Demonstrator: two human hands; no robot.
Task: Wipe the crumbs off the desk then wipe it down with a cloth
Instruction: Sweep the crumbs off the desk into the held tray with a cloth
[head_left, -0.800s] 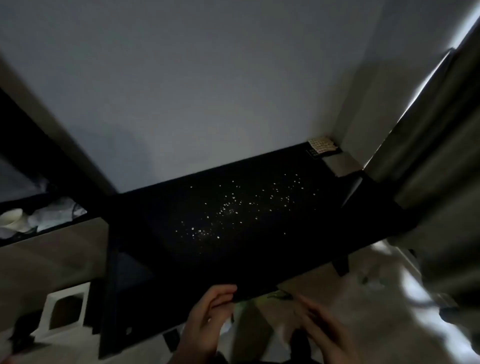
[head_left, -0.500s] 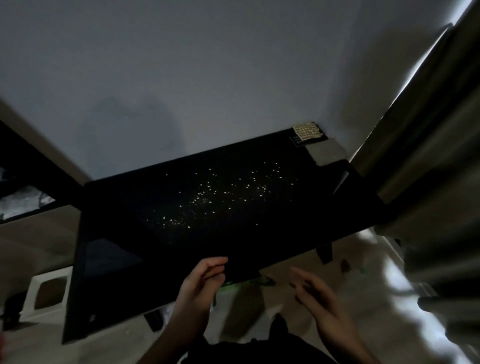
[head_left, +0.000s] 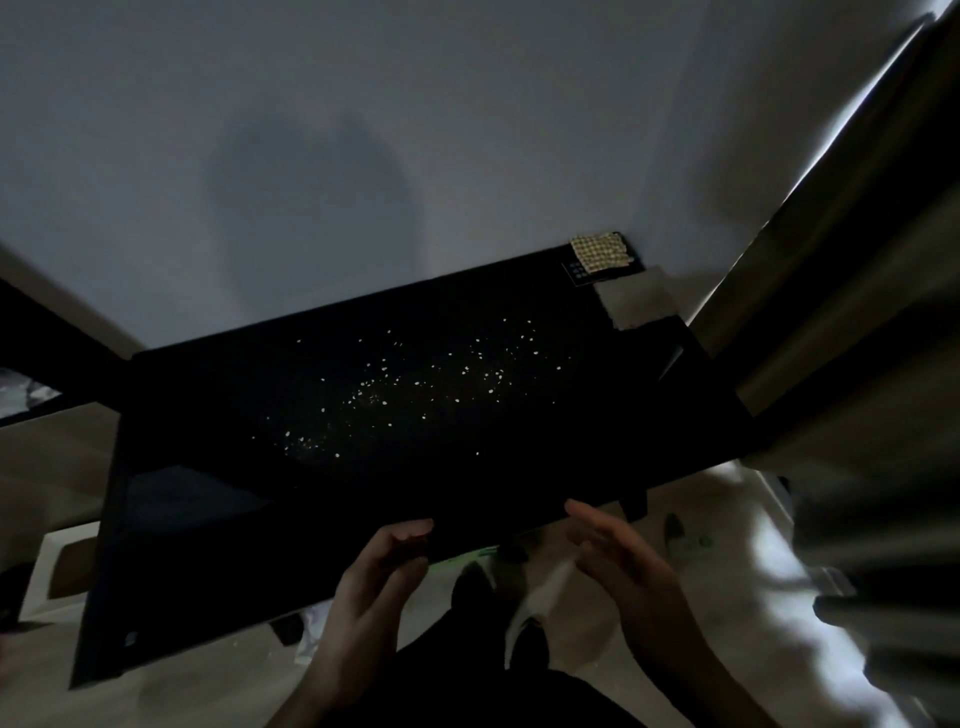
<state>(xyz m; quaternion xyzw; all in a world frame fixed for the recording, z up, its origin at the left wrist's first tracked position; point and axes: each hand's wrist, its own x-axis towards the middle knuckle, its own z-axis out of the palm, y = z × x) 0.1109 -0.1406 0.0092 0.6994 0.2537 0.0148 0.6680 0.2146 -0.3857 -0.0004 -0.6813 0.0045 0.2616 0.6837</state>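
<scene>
A black desk (head_left: 197, 431) stands against a pale wall in a dim room. Several pale crumbs (head_left: 395, 400) are scattered across its middle. A checked yellow cloth (head_left: 600, 251) lies at the desk's far right corner. My left hand (head_left: 382, 566) hovers at the desk's near edge, fingers loosely curled and holding nothing. My right hand (head_left: 615, 561) is raised beside it, just off the edge, fingers straight and empty. The two palms face each other.
A curtain (head_left: 831, 312) hangs at the right with light along its edge. A grey pad (head_left: 639, 301) sits by the cloth. A white box (head_left: 57, 571) stands on the floor at the left. Small items lie on the floor under the desk.
The view has shifted toward the desk, so the desk looks nearer and larger. Both hands have risen slightly toward its near edge, still empty.
</scene>
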